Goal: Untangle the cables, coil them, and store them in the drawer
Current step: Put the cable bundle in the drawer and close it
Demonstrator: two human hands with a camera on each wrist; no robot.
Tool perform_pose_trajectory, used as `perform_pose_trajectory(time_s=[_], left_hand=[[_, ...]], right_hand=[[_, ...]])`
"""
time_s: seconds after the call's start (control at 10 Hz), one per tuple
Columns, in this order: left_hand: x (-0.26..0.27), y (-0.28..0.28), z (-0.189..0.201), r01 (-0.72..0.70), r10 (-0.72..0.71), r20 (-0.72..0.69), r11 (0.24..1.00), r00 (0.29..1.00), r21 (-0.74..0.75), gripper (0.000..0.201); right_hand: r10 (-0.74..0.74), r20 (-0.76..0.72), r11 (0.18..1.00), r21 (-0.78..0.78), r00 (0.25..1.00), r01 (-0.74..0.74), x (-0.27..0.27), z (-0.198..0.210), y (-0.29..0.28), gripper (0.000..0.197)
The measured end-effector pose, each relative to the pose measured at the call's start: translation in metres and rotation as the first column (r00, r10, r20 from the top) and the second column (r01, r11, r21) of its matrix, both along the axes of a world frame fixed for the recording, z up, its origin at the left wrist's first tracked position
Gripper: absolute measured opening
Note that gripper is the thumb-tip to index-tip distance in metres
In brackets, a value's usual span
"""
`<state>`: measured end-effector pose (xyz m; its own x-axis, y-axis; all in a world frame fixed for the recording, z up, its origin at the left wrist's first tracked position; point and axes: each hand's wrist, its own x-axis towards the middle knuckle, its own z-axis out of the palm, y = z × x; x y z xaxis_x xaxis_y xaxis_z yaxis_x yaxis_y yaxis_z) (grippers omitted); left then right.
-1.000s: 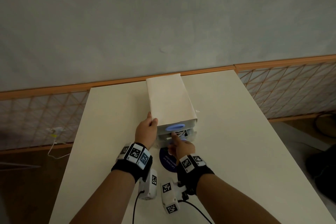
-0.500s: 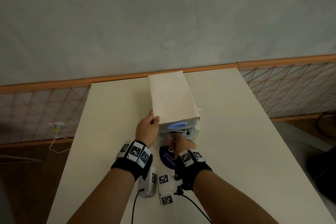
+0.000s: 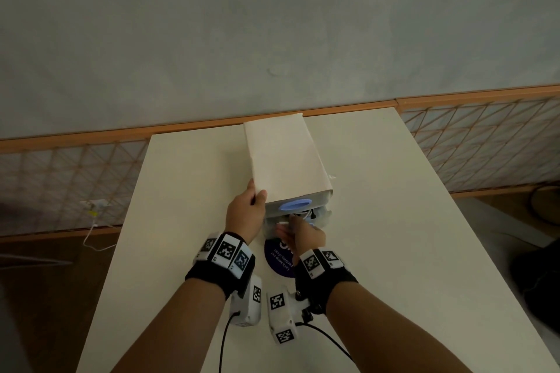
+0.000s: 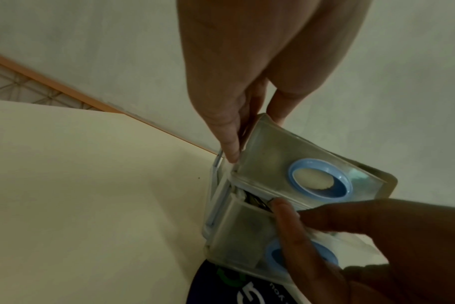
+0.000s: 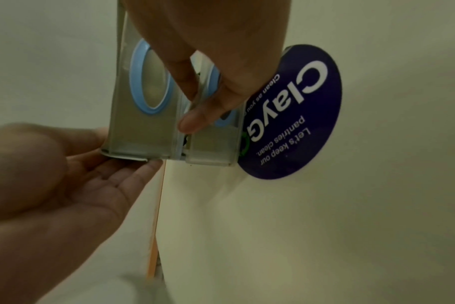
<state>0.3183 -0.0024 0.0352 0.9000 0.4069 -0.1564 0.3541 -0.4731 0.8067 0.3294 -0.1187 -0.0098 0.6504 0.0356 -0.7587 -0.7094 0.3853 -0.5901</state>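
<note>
A plain grey plastered wall fills the upper half of the head view in dim, even light. Along its foot runs an orange wooden rail over cream diamond-lattice panelling. A cream rectangular tabletop stands against it, above a brown wooden floor.

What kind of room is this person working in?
Probably an office or shared workplace, not a home. A plain white table stands against a bare grey wall, and a round blue sticker on it asks people to keep pantries clean. A small plastic drawer unit sits on the table.
</note>
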Motion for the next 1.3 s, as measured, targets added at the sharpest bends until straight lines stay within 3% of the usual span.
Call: perform_pose_trajectory(time_s=[0.2, 0.5, 0.7, 0.8, 0.9, 1.1, 1.3], left_hand=[[0.000, 0.000, 0.004, 0.000, -0.001, -0.012, 1.000, 1.000, -0.009, 0.042], [0.000, -0.001, 0.009, 0.010, -0.010, -0.014, 1.000, 1.000, -0.003, 0.038], [0.000, 0.000, 0.014, -0.001, 0.001, -0.052, 1.000, 0.999, -0.002, 0.042], [-0.001, -0.001, 0.018, 0.010, -0.009, -0.061, 1.000, 0.998, 0.008, 0.042], [0.000, -0.002, 0.019, 0.007, -0.007, -0.055, 1.000, 0.998, 0.013, 0.041], [0.001, 0.001, 0.017, 0.011, -0.009, -0.076, 1.000, 0.997, 0.024, 0.035], [0.001, -0.001, 0.022, 0.023, -0.021, -0.073, 0.999, 0.997, 0.024, 0.040]], right_hand=[[-0.045, 0.042, 0.992, 0.123, 0.998, 0.040, -0.007, 0.007, -0.006, 0.008], [0.046, 0.049, 0.999, 0.021, 0.998, -0.047, 0.004, 0.001, -0.005, 0.010], [0.031, 0.071, 0.999, 0.027, 0.997, -0.033, 0.011, -0.002, -0.006, 0.023], [-0.187, -0.068, 0.959, 0.201, 0.980, 0.197, 0.007, 0.004, 0.000, 0.009], [-0.022, 0.065, 0.995, 0.103, 0.998, 0.016, 0.001, 0.002, 0.000, 0.008], [-0.092, 0.085, 0.971, 0.227, 0.992, 0.071, -0.003, 0.005, -0.005, 0.021], [-0.074, 0.129, 0.969, 0.243, 0.989, 0.041, -0.003, -0.010, -0.013, 0.023]])
